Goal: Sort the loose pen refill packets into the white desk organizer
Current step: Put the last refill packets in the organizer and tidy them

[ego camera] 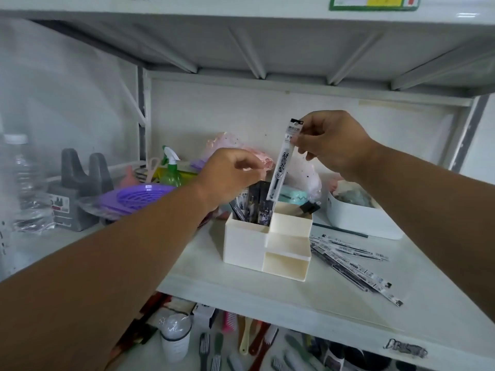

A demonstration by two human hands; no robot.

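A white metal shelf (267, 298) carries a white desk organizer (249, 242) at its middle. The right hand (334, 140) pinches a refill packet (284, 162) by its top end — long axis near upright, lower end pointing toward 7 o'clock into the organizer's tall rear compartment, where several dark packets (254, 207) already stand. The left hand (230, 175) hovers over them, fingers curled, seemingly holding nothing. More loose packets (353, 266) fan out at 3 o'clock.

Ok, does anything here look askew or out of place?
Only the unsorted refill packets, lying fanned on the shelf right of the white organizer. The right hand pinches one packet above it.
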